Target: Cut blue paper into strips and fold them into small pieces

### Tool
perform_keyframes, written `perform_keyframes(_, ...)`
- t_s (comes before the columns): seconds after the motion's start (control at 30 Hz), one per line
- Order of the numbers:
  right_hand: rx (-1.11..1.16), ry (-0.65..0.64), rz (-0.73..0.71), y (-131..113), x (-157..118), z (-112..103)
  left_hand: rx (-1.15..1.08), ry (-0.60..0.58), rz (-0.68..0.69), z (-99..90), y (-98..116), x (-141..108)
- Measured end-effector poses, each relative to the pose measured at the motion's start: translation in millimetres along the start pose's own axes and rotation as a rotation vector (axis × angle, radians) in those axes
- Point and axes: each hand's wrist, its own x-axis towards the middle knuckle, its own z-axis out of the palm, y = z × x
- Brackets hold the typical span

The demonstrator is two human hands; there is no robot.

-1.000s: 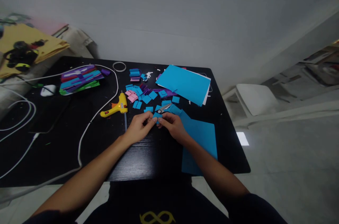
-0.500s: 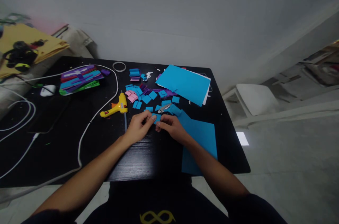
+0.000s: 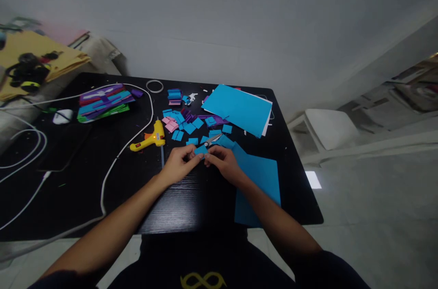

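Observation:
Between both hands is a small blue paper piece (image 3: 201, 150), its lower edge pinched by fingers. My left hand (image 3: 180, 162) closes on its left side, thumb on top. My right hand (image 3: 224, 161) grips the right corner with thumb and fingertips. Just beyond the hands lie scissors (image 3: 212, 139) among several small blue papers (image 3: 189, 127). Pink pieces (image 3: 170, 124) and dark purple pieces are near them. Under my right forearm rests a large blue sheet (image 3: 260, 172).
A yellow glue gun (image 3: 148, 139) lies left of my hands on the black table (image 3: 130, 202). A white cable (image 3: 108, 172) curves past it. Farther back are a stack of coloured papers (image 3: 104, 103), a tape ring (image 3: 154, 86) and another blue sheet (image 3: 239, 109).
The small blue piece has tilted and shifted slightly between my fingers. My left thumb has moved a little down and right, and my right fingers have shifted slightly right.

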Motion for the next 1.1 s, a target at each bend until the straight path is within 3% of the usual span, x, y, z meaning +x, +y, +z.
perform_keyframes(0.2,-0.055,0.046,0.012,4.3,0.4,1.7,0.003,-0.056,-0.035,-1.6,-0.5,0.7)
perform_keyframes(0.43,-0.019,0.080,-0.005,9.6,2.9,1.3,0.064,-0.074,0.014,-1.3,2.5,0.4)
perform_keyframes(0.67,0.050,0.092,-0.018,9.6,2.1,2.1,0.076,0.005,0.051,0.2,1.5,2.4)
perform_keyframes(0.87,0.071,0.171,-0.019,10.5,1.5,0.2,0.114,0.003,0.080,1.3,2.1,2.3)
perform_keyframes(1.1,0.107,0.174,-0.016,15.1,4.3,1.1,0.088,0.002,0.082,1.0,3.4,1.1)
